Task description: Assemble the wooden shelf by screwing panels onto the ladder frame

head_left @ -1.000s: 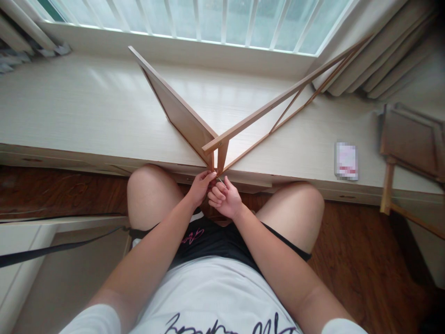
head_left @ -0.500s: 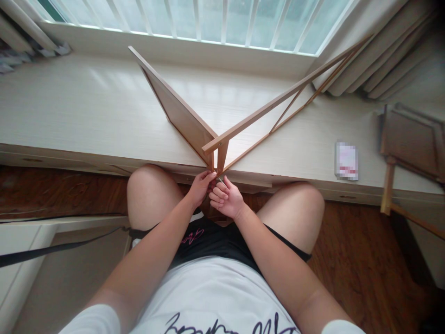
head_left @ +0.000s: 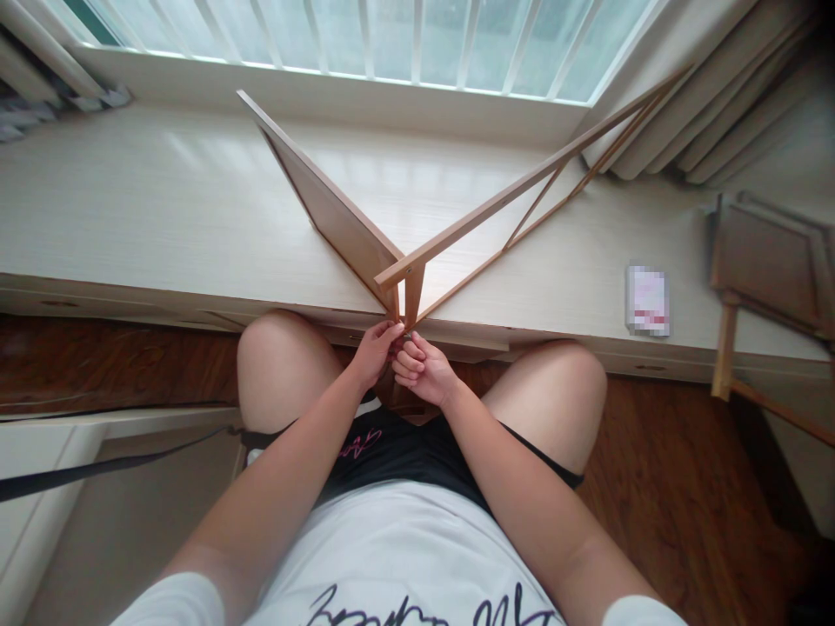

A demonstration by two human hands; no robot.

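A wooden folding frame stands spread in a V on the white ledge, with a flat panel on the left and an open frame with crossbars on the right. The two parts meet at the ledge's front edge, close to my hands. My left hand is closed, thumb and forefinger pinching the frame's near lower corner. Just to its right, my right hand has its fingers curled, the thumb and forefinger pinched on a thin metal piece at the same corner. Most of that piece is hidden by the fingers.
The long white ledge runs under a barred window. A small blurred packet lies to the right, and another wooden folding piece stands at the far right. Curtains hang at the ends. My knees straddle the corner.
My right hand's fingers have curled slightly at the corner, and the thin metal piece shows less than before. The left hand stays in place. The view has shifted slightly.
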